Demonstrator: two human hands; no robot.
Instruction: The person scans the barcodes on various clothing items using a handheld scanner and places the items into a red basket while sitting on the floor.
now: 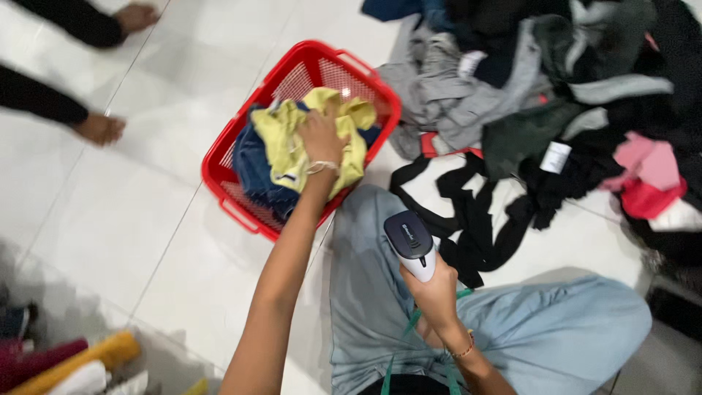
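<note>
Head view: the left hand [322, 139] is pressed, fingers curled, onto a yellow garment [289, 139] heaped above the rim of a red basket [219, 157], over dark blue clothes [252, 172]. A grey handheld scanner [413, 245] is gripped in the closed fingers of the right hand [436, 292], above the light blue trousers [556, 333]. Bare white floor [124, 212] is left open beside the basket's left edge; a clothes pile [556, 95] crowds its right side. Another person's feet [99, 128] are seen at the upper left.
</note>
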